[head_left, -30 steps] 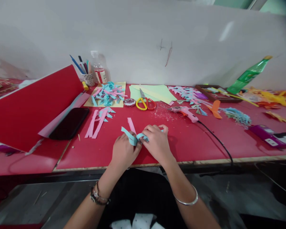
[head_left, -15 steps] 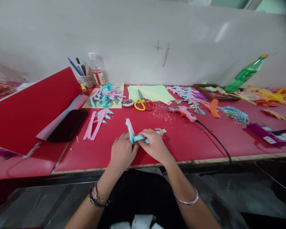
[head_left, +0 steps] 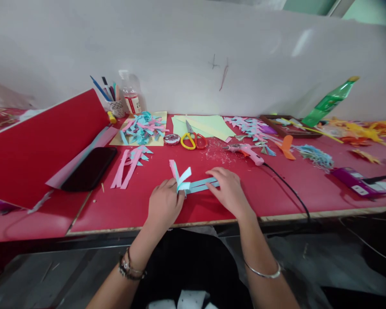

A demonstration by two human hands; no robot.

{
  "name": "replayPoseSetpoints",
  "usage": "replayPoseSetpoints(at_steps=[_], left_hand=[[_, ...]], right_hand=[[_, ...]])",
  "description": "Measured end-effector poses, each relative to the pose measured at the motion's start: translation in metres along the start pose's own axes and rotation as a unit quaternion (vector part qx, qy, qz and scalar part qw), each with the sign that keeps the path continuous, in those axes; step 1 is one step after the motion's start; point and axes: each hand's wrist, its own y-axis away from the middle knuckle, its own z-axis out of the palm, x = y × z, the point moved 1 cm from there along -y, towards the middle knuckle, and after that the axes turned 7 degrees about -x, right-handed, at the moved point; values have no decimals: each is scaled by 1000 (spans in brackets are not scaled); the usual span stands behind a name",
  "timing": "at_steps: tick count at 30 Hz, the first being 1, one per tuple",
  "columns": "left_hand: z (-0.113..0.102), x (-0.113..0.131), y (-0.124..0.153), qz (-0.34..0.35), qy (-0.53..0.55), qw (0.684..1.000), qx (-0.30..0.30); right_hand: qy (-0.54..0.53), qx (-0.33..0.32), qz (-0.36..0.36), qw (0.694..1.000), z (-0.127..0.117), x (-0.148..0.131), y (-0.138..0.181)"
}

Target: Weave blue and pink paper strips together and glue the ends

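Note:
Just above the table's front edge, my left hand (head_left: 165, 201) is closed on the folded middle of blue and pink paper strips (head_left: 197, 185). One short blue end stands up from the fold, and a pink end points away behind my left fingers. Two blue lengths run side by side to the right. At their far ends is my right hand (head_left: 227, 191), its thumb and fingers closed around the strips. Left of my hands lies a woven pink and blue paper piece (head_left: 133, 165) with long pink tails.
Scissors (head_left: 193, 140) lie on pale green paper (head_left: 212, 126), beside a round tape roll (head_left: 172, 139). A pink glue gun (head_left: 246, 152) trails a black cord rightward. Cut paper pieces (head_left: 144, 128), a phone (head_left: 89, 168) and a red board (head_left: 48, 150) are on the left.
My right hand has moved right, drawing the blue strips out straight from the left hand. A short blue end now stands up at the fold; my left hand stays in place.

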Motion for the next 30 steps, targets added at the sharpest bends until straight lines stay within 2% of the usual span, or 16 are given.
replayPoseSetpoints(at_steps=[4,7,11,14,18,21,24,26,30], left_hand=[[1,0,0,6,11,1000,-6],[0,1,-1,5,16,1000,-10],[-1,1,0,8,15,1000,-4],[-1,0,0,10,9,1000,0],[1,-1,0,15,4,1000,-3],[1,-2,-1,14,-1,1000,-5],[1,-2,-1,13,-3,1000,-11],[1,-3,-1,12,-4,1000,-14],[1,-3,0,9,-10,1000,-14]], right_hand=[[-4,-62,2,998,1,-6,-4],[-13,-94,16,995,-5,-6,-7],[-4,-124,0,992,-12,-5,-11],[14,-109,-7,994,-13,-6,-13],[35,-7,4,999,-16,-14,-14],[-15,50,19,998,-21,-24,-14],[-89,13,7,996,-20,-33,-16],[-84,-24,3,996,-18,-39,-17],[-76,-57,-13,995,-11,-48,-17]])
